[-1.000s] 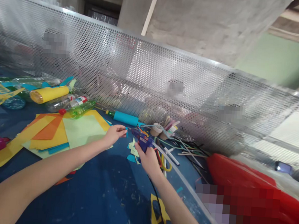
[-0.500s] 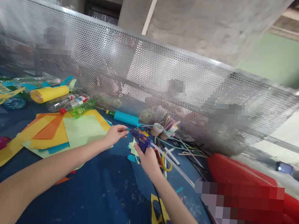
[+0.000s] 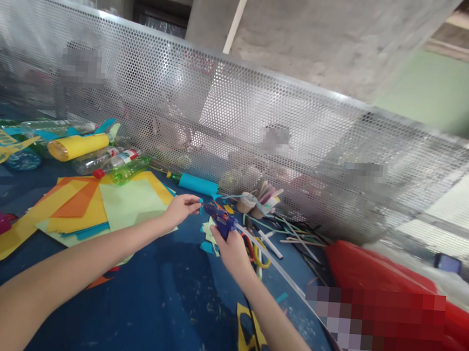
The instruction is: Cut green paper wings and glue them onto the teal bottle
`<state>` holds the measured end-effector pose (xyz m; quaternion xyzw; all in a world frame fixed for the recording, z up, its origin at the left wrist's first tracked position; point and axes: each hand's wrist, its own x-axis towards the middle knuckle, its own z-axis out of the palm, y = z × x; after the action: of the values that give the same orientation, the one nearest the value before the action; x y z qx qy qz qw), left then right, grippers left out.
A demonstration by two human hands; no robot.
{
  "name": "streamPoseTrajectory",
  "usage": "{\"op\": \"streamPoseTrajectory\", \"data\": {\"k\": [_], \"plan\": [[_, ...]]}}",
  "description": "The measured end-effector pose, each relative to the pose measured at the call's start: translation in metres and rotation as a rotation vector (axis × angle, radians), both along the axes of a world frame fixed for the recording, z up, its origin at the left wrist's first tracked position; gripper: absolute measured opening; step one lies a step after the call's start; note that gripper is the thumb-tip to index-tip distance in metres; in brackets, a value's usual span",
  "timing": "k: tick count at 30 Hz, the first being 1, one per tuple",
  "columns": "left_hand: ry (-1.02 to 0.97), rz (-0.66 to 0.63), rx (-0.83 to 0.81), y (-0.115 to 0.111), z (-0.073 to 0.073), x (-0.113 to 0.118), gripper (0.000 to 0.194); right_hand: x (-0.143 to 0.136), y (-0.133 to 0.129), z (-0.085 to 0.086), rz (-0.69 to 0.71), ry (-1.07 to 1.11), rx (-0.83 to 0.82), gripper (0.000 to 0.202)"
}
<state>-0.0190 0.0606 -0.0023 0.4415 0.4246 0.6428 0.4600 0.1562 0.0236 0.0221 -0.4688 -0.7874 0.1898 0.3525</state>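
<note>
My left hand (image 3: 182,210) pinches a small blue piece of paper (image 3: 201,205) between thumb and fingertips. Wrapped round the handle of a blue hot glue gun (image 3: 223,221) is my right hand (image 3: 232,251). The gun's nozzle points left at the blue piece, very close to it; whether they touch I cannot tell. From the gun's rear a long clear glue stick (image 3: 271,257) sticks out toward the lower right. Paper scraps (image 3: 209,237) lie below the nozzle. Behind my hands rests a bottle wrapped in blue paper (image 3: 198,184).
Coloured paper sheets (image 3: 134,205) spread on the blue table (image 3: 146,309) at left, with plastic bottles (image 3: 127,170) beyond. Scissors with yellow handles (image 3: 261,254) and loose sticks lie right of the gun. A perforated metal screen (image 3: 231,110) closes the back. A red bag (image 3: 373,267) is at right.
Almost nothing differs. Both hands, the glue gun and the blue piece stay practically in place, with only a very slight shift.
</note>
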Motion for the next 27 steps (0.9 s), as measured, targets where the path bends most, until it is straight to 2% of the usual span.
{"op": "streamPoseTrajectory", "data": {"k": [10,16,27], "plan": [[0.000,0.001,-0.012,0.0017,-0.0032,0.0032,0.018,0.0010,-0.0016,0.0026,-0.020,-0.050,0.037,0.034],[0.015,-0.003,-0.016,-0.0016,-0.0005,0.0038,0.020,0.0019,-0.0030,0.0064,-0.042,-0.058,0.027,0.034],[0.006,-0.004,-0.040,-0.0015,0.0034,0.0001,0.021,0.0006,-0.0032,0.0030,-0.051,-0.083,0.064,0.033]]}}
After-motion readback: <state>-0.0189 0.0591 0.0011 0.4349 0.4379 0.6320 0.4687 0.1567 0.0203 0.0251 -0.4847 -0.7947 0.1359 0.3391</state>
